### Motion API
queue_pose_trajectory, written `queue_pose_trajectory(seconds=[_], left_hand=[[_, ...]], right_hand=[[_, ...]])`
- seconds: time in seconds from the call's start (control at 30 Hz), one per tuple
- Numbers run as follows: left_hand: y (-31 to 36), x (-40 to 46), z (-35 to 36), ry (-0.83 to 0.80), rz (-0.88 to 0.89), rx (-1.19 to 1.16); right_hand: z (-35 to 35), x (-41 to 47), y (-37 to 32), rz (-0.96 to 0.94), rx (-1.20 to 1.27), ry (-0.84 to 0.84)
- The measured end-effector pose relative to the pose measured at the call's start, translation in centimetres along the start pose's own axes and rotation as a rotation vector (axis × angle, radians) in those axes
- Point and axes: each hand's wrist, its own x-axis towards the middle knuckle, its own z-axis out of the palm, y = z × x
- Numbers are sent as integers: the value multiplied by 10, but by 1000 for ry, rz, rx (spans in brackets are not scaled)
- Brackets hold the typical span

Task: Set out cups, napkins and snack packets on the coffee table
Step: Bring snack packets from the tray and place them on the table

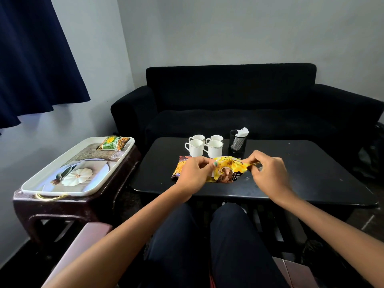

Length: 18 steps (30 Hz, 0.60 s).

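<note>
head | black coffee table (311, 173) | 4 cups (204, 145) | black sofa (239, 100) behind

Black sofa (239, 96), blue curtain (33, 59)

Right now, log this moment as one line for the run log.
both hands hold yellow snack packet over coffee table | four cups set | napkin holder set | green packet on tray

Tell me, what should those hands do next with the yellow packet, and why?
Probably lay the yellow packet flat on the coffee table beside the other packet. Both hands hold it just above the top, and a green packet waits on the tray.
</note>
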Motion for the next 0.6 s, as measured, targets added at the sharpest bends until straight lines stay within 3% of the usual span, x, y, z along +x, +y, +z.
queue_pose_trajectory(seconds=[0.23,0.33,0.47,0.6], left_hand=[[-4,-4,3,-182,-175,-115],[-4,-4,2,-122,-172,-108],[-1,-4,0,-42,-131,-113],[-1,-7,4,-81,-118,-117]], right_hand=[[-5,5,4,207,190,-173],[-9,3,0,125,106,-216],[-10,1,-15,-80,-1,-93],[-4,-5,-19,-245,-100,-175]])
